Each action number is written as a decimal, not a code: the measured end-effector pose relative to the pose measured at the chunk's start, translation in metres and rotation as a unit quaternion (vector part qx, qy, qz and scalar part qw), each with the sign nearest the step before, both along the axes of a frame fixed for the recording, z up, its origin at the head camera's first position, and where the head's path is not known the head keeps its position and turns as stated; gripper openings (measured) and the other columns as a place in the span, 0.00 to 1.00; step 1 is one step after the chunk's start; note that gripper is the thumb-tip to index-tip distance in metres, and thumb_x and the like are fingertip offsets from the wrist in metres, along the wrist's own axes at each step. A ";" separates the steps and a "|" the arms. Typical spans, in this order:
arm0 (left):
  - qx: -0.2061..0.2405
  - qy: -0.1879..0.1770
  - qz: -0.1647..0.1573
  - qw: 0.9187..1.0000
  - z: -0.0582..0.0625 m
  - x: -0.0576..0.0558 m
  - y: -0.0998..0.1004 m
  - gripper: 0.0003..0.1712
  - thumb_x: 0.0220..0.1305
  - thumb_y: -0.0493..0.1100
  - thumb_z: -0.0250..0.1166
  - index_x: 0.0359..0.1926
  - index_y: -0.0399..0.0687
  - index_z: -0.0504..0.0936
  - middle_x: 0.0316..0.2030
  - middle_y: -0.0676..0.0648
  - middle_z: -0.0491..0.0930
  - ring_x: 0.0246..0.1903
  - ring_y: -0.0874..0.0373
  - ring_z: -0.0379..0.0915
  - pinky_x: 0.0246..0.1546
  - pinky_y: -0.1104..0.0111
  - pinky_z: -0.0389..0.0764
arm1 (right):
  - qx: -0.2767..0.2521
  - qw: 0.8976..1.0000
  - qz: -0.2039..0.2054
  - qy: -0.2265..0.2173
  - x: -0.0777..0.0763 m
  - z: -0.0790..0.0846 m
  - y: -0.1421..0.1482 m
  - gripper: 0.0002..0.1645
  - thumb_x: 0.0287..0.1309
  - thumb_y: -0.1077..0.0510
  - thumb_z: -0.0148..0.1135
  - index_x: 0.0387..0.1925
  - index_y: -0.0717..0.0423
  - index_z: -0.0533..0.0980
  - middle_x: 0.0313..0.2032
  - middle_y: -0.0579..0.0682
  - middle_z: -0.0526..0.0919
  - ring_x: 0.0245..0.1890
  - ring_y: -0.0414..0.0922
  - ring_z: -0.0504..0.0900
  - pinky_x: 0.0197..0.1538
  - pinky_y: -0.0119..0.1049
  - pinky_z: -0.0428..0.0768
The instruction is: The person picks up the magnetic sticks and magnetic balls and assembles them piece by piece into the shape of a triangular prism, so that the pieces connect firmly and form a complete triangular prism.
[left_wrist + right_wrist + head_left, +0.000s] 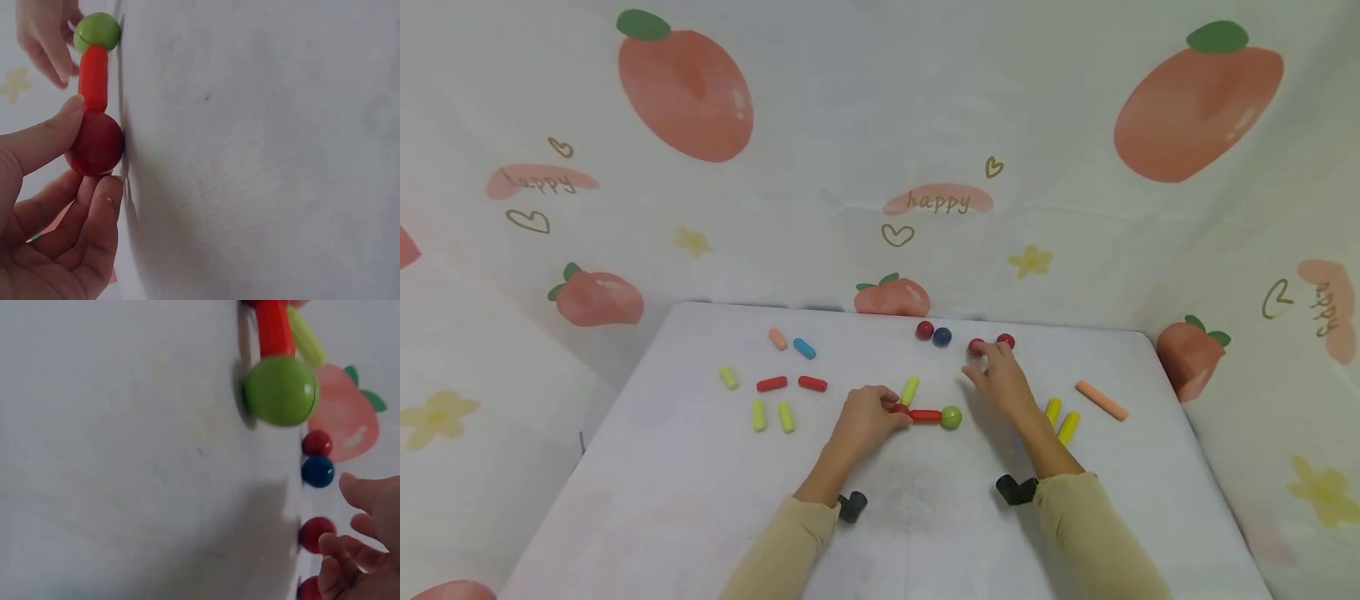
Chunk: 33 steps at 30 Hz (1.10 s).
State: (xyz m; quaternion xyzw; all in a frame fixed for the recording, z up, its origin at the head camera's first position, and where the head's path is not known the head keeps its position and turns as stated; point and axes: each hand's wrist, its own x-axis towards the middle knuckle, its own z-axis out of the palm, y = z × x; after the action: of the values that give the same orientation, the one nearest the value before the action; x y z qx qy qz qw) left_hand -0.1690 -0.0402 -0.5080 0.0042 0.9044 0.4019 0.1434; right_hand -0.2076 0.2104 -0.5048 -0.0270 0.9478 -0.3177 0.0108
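My left hand [867,417] pinches a red ball [97,145] between thumb and fingers. From that ball a red stick [925,416] runs to a green ball [951,417]. A yellow-green stick [910,390] extends away behind the red ball; whether it is joined cannot be told. Further back on the right, my right hand [1002,385] reaches over two loose red balls, its thumb apart from its fingers. One fingertip overlaps the nearer loose ball [317,535] in the right wrist view; contact is unclear. Beside it lies the other loose ball [1006,341].
At the back are another red ball [925,331] and a dark blue ball [942,337]. Short sticks lie on the left, including a blue one [804,348] and a red one [772,384]. Yellow sticks [1068,427] and a long orange stick [1101,401] lie right.
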 end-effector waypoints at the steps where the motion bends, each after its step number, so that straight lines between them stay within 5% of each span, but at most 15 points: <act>1: 0.001 0.001 0.002 1.000 0.000 0.000 0.000 0.24 0.54 0.50 0.80 0.50 0.47 0.87 0.37 0.52 0.87 0.39 0.58 0.78 0.45 0.63 0.85 | 0.006 1.000 -0.003 0.008 -0.007 -0.001 0.001 0.33 0.69 0.53 0.64 0.69 0.62 0.68 0.61 0.63 0.71 0.49 0.56 0.80 0.60 0.51 0.81; 6: 0.001 0.001 0.012 1.000 0.000 0.002 0.003 0.24 0.53 0.50 0.80 0.50 0.47 0.87 0.37 0.53 0.87 0.38 0.58 0.78 0.44 0.64 0.84 | 0.031 0.999 -0.018 0.017 -0.030 -0.009 0.003 0.31 0.69 0.58 0.61 0.70 0.63 0.67 0.64 0.66 0.68 0.59 0.62 0.77 0.68 0.56 0.75; 10: 0.001 0.002 0.015 1.000 0.000 0.003 0.004 0.24 0.53 0.50 0.80 0.51 0.47 0.87 0.36 0.52 0.87 0.38 0.58 0.78 0.44 0.64 0.85 | 0.041 0.999 -0.020 0.003 -0.035 -0.013 0.003 0.27 0.69 0.57 0.61 0.66 0.62 0.70 0.60 0.64 0.72 0.57 0.61 0.78 0.67 0.55 0.76; 19: -0.013 0.013 0.012 1.000 0.000 0.003 0.005 0.25 0.53 0.50 0.80 0.51 0.46 0.88 0.36 0.51 0.88 0.38 0.58 0.78 0.45 0.64 0.85 | -0.042 0.996 0.043 -0.073 -0.026 -0.001 -0.011 0.25 0.68 0.51 0.64 0.63 0.53 0.74 0.58 0.55 0.82 0.52 0.52 0.81 0.58 0.47 0.83; 26: -0.021 0.023 0.007 0.999 0.000 0.003 0.004 0.26 0.53 0.51 0.80 0.51 0.45 0.88 0.35 0.50 0.88 0.35 0.58 0.77 0.40 0.66 0.83 | -0.078 0.988 0.110 -0.074 -0.017 0.008 -0.035 0.24 0.70 0.52 0.62 0.65 0.51 0.75 0.58 0.53 0.84 0.43 0.48 0.78 0.46 0.36 0.80; 33: -0.029 0.028 -0.001 0.999 -0.002 0.005 0.004 0.25 0.54 0.50 0.79 0.51 0.44 0.88 0.35 0.49 0.88 0.35 0.58 0.76 0.39 0.67 0.82 | -0.084 0.983 0.123 -0.104 -0.016 0.004 -0.041 0.24 0.70 0.51 0.62 0.66 0.47 0.74 0.56 0.50 0.84 0.41 0.46 0.77 0.43 0.33 0.78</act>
State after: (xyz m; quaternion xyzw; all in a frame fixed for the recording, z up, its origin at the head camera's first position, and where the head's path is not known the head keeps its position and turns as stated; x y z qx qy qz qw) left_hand -0.1645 -0.0361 -0.5102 0.0127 0.9192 0.3753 0.1182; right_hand -0.2237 0.1690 -0.5012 -0.1111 0.9011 -0.3931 0.1457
